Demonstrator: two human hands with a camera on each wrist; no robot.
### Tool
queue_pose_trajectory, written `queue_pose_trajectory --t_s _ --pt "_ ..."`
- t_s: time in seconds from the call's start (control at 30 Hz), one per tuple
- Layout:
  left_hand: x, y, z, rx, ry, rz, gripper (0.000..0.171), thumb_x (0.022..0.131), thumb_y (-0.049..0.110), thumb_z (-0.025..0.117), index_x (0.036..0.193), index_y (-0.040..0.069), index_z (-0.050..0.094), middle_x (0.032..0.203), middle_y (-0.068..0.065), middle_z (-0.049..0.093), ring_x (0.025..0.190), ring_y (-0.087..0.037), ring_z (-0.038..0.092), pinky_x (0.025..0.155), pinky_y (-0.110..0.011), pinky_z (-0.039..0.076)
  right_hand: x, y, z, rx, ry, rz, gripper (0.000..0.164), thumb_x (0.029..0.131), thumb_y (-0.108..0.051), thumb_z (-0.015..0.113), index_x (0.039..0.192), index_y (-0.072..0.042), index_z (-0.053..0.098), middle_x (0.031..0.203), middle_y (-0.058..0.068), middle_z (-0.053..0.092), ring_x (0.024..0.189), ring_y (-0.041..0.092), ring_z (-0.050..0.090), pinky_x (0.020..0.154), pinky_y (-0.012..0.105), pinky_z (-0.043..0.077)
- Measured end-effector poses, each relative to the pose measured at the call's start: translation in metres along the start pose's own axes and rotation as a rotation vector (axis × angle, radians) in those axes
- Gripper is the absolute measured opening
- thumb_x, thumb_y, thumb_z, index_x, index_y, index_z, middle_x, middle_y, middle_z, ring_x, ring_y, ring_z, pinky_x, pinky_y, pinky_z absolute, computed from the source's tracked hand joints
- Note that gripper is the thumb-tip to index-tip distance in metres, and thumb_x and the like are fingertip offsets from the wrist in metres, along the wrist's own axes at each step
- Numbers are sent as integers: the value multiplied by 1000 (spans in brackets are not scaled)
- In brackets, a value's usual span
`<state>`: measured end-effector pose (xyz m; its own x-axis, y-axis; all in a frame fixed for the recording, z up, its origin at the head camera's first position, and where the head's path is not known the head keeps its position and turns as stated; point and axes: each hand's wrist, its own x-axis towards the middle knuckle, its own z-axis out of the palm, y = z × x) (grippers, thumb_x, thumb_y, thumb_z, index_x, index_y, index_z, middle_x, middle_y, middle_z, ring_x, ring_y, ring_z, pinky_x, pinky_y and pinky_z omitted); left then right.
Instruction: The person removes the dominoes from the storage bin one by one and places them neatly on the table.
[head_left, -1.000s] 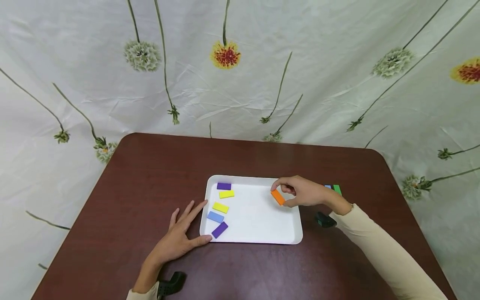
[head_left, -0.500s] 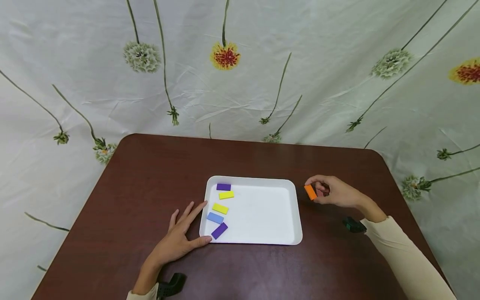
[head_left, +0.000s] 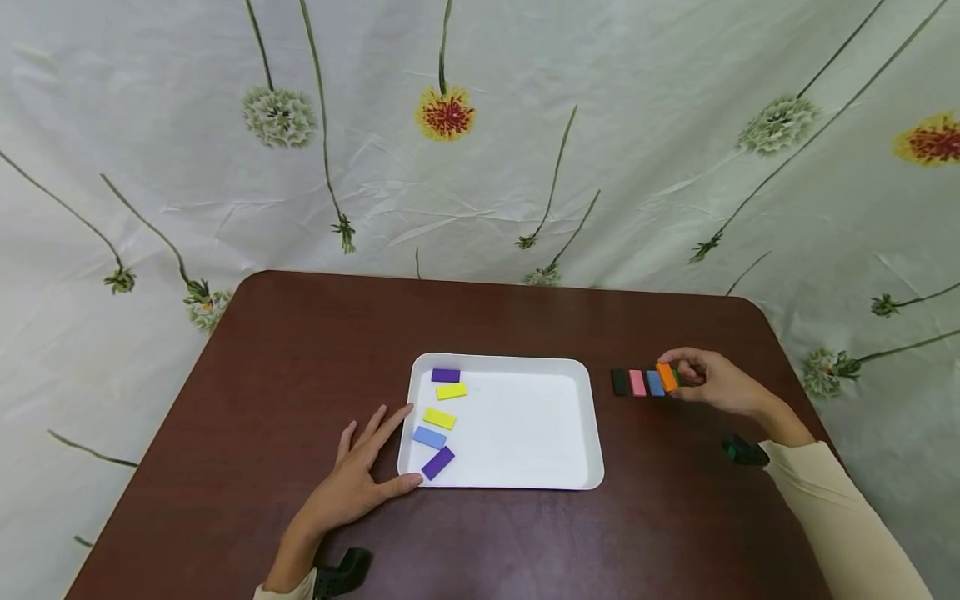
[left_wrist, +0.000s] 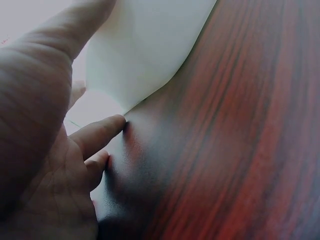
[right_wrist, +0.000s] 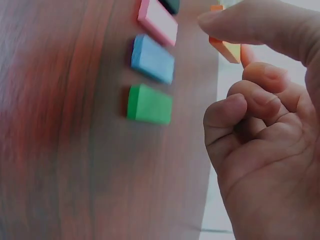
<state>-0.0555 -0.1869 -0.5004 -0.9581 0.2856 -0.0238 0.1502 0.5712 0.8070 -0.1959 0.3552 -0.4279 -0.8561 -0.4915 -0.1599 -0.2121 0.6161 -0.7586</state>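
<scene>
A pale cloth (head_left: 637, 100) printed with flowers fills the top of the frame and runs down both sides, and below it spreads the dark red-brown desk (head_left: 517, 550). The white tray (head_left: 525, 425) lies at the centre of the desk. A cream sleeve (head_left: 843, 508) comes in from the lower right, with a black wrist device (head_left: 745, 451) by its cuff; another dark device (head_left: 342, 572) is on the other wrist, bottom left of centre. The left hand (head_left: 356, 483) has its fingers spread wide, thumb and forefinger against the tray's left edge. Right of centre, the right hand (head_left: 723, 385) pinches an orange block (head_left: 667, 377) between thumb and fingertip, the other fingers curled in. That block is raised over the right end of a row on the desk: a dark block (head_left: 619, 382), a pink block (head_left: 637, 383), a blue block (head_left: 656, 383) and a green block (right_wrist: 152, 105), side by side and apart. Along the tray's left part lie, top to bottom, a purple block (head_left: 446, 375), two yellow blocks (head_left: 439, 418), a lighter blue block (head_left: 429, 437) and a tilted purple one.
</scene>
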Motion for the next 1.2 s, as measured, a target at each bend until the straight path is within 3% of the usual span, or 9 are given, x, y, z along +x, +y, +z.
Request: queue_pose_trajectory --t_s 0.17,0.73,1.2 --pt "1 0 1 4 1 -2 92 84 45 78 159 36 25 162 -11 33 154 -40 9 113 -66 -7 -6 13 -5 -36 28 28 44 86 3 74 125 9 54 79 2 35 68 10 37 63 27 37" --pt "2 1 -1 25 0 -14 93 83 47 78 159 36 25 161 -12 34 154 -40 11 114 -67 -6 -16 51 -11 9 64 135 47 87 6 70 127 15 49 81 4 36 70 9 37 63 27 35" --pt "0 2 -1 20 8 1 92 84 45 78 159 34 27 161 -12 34 154 -41 12 113 -67 -5 -15 58 -8 -20 71 186 47 87 3 71 128 13 50 81 4 36 73 10 38 66 27 35"
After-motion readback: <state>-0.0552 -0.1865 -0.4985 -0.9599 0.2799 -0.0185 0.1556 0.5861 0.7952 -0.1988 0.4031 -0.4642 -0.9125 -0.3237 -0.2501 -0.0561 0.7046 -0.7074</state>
